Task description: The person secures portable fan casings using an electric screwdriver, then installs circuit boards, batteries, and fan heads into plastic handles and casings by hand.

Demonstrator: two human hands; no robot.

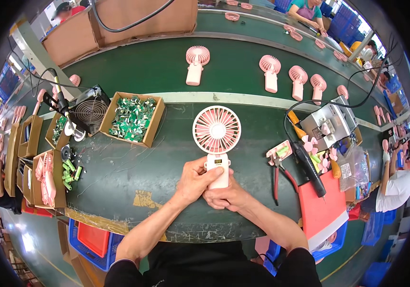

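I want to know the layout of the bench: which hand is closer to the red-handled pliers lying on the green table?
Right. The right hand grips the pink-and-white handheld fan on the side toward the red-handled pliers; the left hand holds the fan's other side, farther away.

A pink-and-white handheld fan [217, 143] stands upright over the green bench [157, 158], its round pink grille facing up at the camera, pale radial blades showing behind the guard and a small round hub at the centre. Below the head runs a white handle with a small dark display window near its top. The lower handle is wrapped by both hands, the left hand [194, 181] beside the right hand [226, 195]
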